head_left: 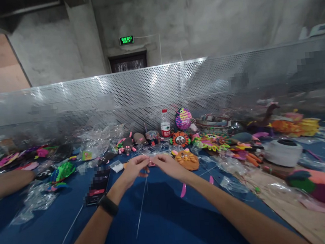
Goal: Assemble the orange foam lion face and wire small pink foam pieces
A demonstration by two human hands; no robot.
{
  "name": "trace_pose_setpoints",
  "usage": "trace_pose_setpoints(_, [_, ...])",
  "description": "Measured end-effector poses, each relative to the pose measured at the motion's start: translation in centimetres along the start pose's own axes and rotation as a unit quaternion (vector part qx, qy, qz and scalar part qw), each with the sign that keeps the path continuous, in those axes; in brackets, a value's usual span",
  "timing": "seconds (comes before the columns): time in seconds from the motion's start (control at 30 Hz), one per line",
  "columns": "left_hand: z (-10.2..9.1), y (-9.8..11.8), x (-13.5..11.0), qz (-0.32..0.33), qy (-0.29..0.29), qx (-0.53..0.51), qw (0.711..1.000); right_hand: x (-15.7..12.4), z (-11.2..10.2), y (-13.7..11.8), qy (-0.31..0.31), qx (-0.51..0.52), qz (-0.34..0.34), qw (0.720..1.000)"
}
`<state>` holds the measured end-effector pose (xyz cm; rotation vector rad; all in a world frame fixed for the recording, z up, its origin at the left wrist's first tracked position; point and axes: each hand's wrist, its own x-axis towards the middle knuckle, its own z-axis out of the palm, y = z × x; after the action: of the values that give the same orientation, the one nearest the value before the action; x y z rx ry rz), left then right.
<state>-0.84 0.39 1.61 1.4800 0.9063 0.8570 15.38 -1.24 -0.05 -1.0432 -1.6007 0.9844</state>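
Over the blue table (127, 236), the left hand (135, 168) and the right hand (168, 165) are pinching, fingertips drawn together, on what I'm taking for a small pink piece (152, 162) between them; pale thread (142, 208) is trailing below.

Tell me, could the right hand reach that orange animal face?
Probably yes: nothing visibly blocks the orange animal face beside the right hand, though that hand looks busy near the left hand.
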Motion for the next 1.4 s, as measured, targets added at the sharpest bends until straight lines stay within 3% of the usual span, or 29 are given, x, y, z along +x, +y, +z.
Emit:
trace_pose_setpoints(0.5, [0.1,0.1,-0.1,0.007,0.011,0.023,1.0,-0.1,0.0,0.0,0.0,0.021,0.022,1.0])
trace_pose_setpoints(0.77, [0.2,-0.1,0.2,0.025,0.036,0.048,0.998,0.1,-0.1,0.4,0.003,0.028,-0.024,0.999])
trace_pose_setpoints(1.03, [0.2,0.5,0.0,0.045,0.058,0.088,0.993,0.2,-0.2,0.1,-0.004,0.028,-0.022,0.999])
trace_pose_setpoints(1.4, [0.2,0.4,0.0,0.043,0.046,0.054,0.997,-0.5,-0.4,-0.9,-0.028,0.048,0.052,0.997])
